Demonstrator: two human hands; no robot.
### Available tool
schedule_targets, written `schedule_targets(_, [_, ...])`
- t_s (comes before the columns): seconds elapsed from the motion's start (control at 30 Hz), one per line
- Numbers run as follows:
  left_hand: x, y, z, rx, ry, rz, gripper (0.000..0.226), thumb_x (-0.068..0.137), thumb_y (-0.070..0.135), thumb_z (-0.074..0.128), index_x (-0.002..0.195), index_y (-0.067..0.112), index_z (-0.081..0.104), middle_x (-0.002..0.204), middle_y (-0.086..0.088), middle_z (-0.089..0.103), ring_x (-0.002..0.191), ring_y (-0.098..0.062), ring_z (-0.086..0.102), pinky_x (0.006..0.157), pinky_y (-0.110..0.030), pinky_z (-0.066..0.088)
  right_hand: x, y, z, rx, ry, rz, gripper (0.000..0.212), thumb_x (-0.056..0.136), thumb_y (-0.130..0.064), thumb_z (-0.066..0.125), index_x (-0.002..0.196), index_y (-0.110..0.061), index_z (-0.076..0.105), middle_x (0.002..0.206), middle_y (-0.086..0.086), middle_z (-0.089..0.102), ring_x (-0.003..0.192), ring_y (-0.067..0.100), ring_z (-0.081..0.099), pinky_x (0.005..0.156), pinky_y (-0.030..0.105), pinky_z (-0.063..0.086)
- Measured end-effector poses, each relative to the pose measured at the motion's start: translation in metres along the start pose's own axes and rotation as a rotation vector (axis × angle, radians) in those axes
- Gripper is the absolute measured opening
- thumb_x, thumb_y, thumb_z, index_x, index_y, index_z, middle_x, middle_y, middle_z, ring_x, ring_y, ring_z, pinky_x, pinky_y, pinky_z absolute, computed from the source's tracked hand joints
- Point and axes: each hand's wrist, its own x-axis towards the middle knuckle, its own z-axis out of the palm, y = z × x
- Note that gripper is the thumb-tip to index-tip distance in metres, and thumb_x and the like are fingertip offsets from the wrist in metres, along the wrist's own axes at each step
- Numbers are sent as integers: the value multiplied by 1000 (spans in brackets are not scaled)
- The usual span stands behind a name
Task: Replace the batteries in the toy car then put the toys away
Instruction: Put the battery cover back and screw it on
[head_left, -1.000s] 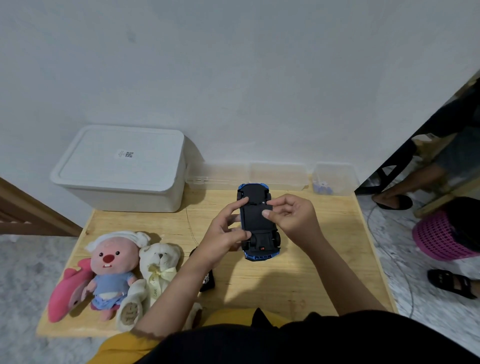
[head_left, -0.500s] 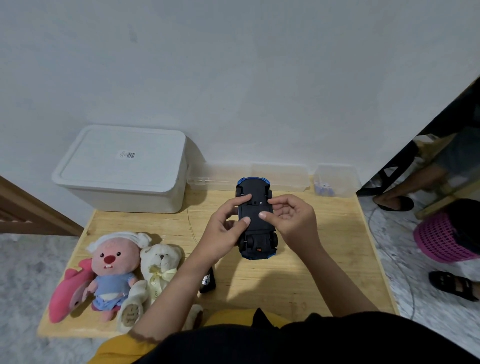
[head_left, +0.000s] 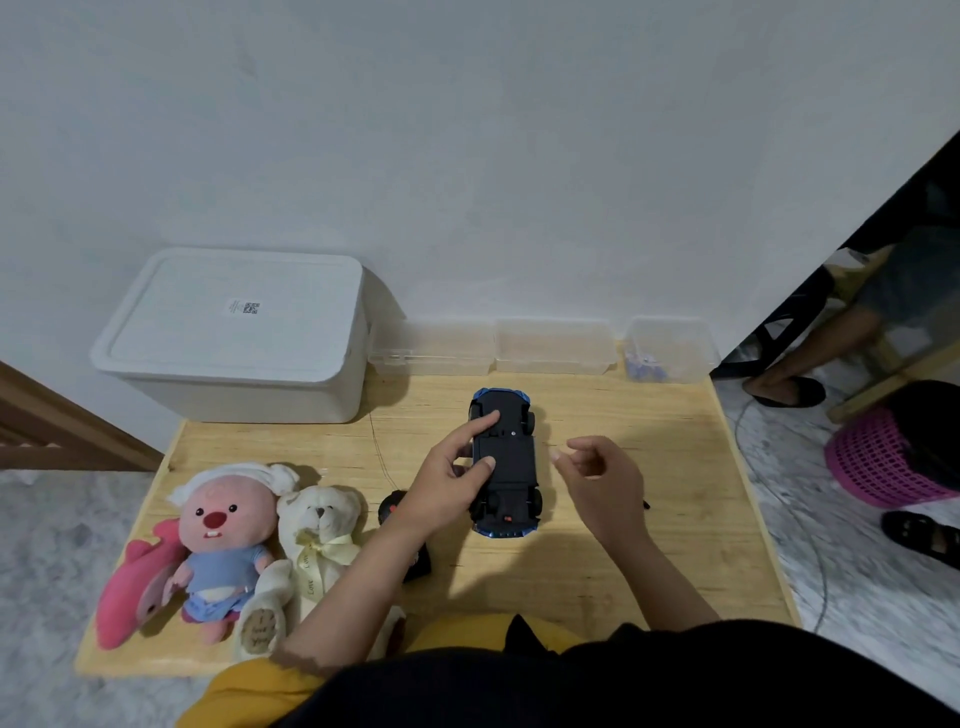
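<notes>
The blue toy car (head_left: 506, 467) lies upside down on the wooden table (head_left: 649, 545), its black underside facing up. My left hand (head_left: 454, 478) grips the car's left side, with the index finger stretched over the front of the underside. My right hand (head_left: 597, 478) hovers just right of the car, apart from it, fingers loosely curled with nothing visible in them. At the table's left lie a pink beaver plush (head_left: 223, 540), a white teddy bear (head_left: 317, 540) and a pink fish plush (head_left: 137, 582).
A white lidded storage bin (head_left: 234, 332) stands at the back left. Clear plastic boxes (head_left: 550, 345) line the wall; the right one (head_left: 670, 348) holds small blue items. A black remote (head_left: 395, 509) lies under my left forearm. Another person's legs and a pink basket (head_left: 878, 457) are at right.
My right hand has let go of the car's underside and pulled away to the right. The car has lowered toward the table, still held by my left hand.
</notes>
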Motion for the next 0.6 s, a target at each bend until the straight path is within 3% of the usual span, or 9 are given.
schedule_targets(0.07, [1,-4,-3,-7,22,-17,50,94,5,52,123,46,50,107,-14,56,96,-36,62,80,-41,58,3,26,-11,-133,67,-7,20,79,-24,74,93,-12,67,82,2,66,74,14,61,66,16,47])
schedule_targets(0.13, [2,-7,-5,-18,35,-34,49,94,5,52,124,43,50,103,-8,56,96,-29,63,78,-35,59,8,51,-21,-308,123,23,23,80,-21,72,98,-8,67,90,9,63,82,24,61,72,33,51])
schedule_targets(0.2, [2,-9,-5,-22,39,-51,49,94,4,52,127,40,49,102,-7,55,93,-25,63,75,-32,59,9,69,-29,-464,151,83,28,79,-19,72,104,-7,68,96,14,59,90,33,58,76,41,50])
schedule_targets(0.37, [3,-10,-1,-14,37,-64,49,93,4,52,124,43,51,104,-9,55,91,-27,63,75,-34,59,8,91,-36,-631,133,148,24,80,-22,70,102,-11,70,101,14,55,95,34,53,79,44,47])
schedule_targets(0.5, [3,-9,-1,-11,37,-75,51,93,5,52,118,49,52,106,-13,54,88,-27,62,78,-39,59,10,95,-35,-603,148,180,15,82,-20,68,94,-12,71,100,12,56,93,33,53,78,43,48])
schedule_targets(0.6, [3,-6,-2,-31,19,-81,50,94,4,51,121,47,51,109,-10,55,95,-27,63,77,-35,59,14,89,-36,-495,160,132,10,84,-16,64,90,-10,68,89,11,65,83,30,61,71,38,50])
